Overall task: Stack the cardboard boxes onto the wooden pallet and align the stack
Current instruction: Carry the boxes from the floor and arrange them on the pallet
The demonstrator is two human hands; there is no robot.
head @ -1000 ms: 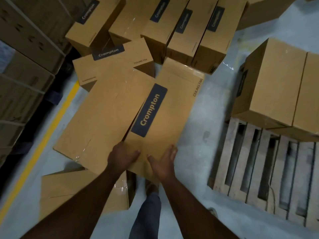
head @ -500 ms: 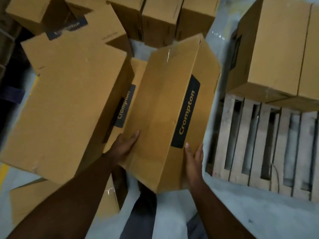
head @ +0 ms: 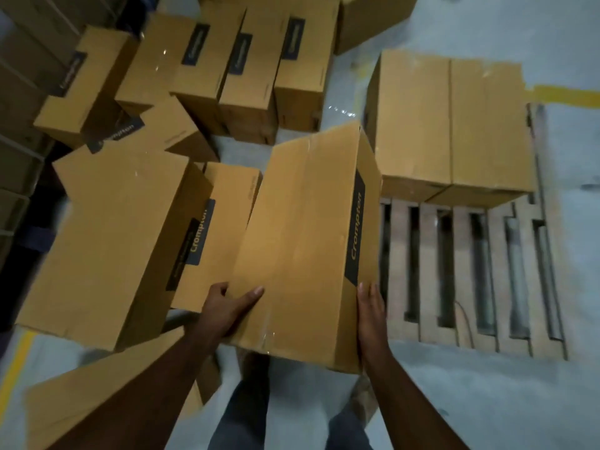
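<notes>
Near slats of the pallet (head: 461, 271) lie bare — two boxes (head: 451, 125) block its far half.

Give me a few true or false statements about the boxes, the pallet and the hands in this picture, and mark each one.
1. Both hands are on the same cardboard box. True: the left hand and the right hand hold the held box at its near end.
2. The wooden pallet carries no boxes. False: two boxes stand side by side on its far part.
3. The held box shows a dark Crompton label on its right side. True.
4. The held box already rests on the pallet. False: it is left of the pallet, in the hands.
5. The floor line beyond the pallet is red. False: it is yellow.
</notes>
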